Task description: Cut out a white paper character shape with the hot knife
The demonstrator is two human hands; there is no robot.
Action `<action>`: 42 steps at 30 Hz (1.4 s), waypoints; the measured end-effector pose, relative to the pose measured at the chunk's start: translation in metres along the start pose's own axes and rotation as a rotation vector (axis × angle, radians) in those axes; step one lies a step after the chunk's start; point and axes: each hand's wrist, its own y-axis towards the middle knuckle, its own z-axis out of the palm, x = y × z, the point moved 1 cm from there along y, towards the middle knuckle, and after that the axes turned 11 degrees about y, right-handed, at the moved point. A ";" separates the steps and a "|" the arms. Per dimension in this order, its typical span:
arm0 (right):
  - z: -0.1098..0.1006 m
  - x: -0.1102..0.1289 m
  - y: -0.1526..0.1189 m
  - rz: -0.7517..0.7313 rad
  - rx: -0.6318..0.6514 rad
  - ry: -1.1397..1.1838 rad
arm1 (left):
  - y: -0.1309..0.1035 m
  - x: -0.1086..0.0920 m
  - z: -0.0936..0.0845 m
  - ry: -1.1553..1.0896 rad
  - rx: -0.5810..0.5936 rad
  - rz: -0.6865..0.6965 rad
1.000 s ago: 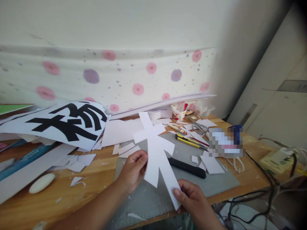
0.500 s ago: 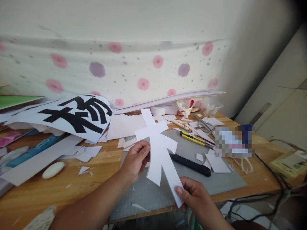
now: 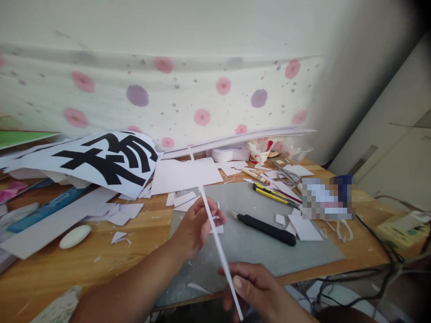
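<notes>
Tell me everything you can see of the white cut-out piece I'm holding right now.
The white cut-out foam-board piece is turned edge-on to the camera, so it shows only as a thin, stiff, pale strip; its outline cannot be read. It slants from upper left down to lower right above the grey cutting mat. The left hand pinches its middle; the right hand grips its lower end.

Legible marks before you, one entry:

1. Large white paper sheet (image 3: 97, 163), lying on the pile at the left of your wooden worktop (image 3: 50, 269): it bears one big black brush-style Chinese character, printed bold and filling most of the sheet. You see it at a slant, and its exact reading cannot be told.

The pixelated patch at the right of the worktop gives you nothing to read. No brand, number or label can be read elsewhere.
</notes>
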 end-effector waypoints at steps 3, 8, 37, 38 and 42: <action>-0.026 0.017 -0.004 -0.269 -0.295 -0.510 | 0.001 0.002 -0.001 0.051 -0.043 -0.012; -0.069 0.033 -0.002 -0.356 -0.641 -1.282 | -0.001 0.006 0.001 0.142 -0.053 -0.063; -0.041 0.083 -0.043 -0.637 -0.217 -1.100 | -0.016 0.021 0.011 0.040 0.184 -0.263; -0.040 0.084 -0.043 -0.646 -0.214 -1.106 | -0.016 0.021 0.010 0.039 0.207 -0.258; -0.038 0.087 -0.045 -0.666 -0.198 -1.112 | -0.017 0.024 0.006 0.067 0.311 -0.222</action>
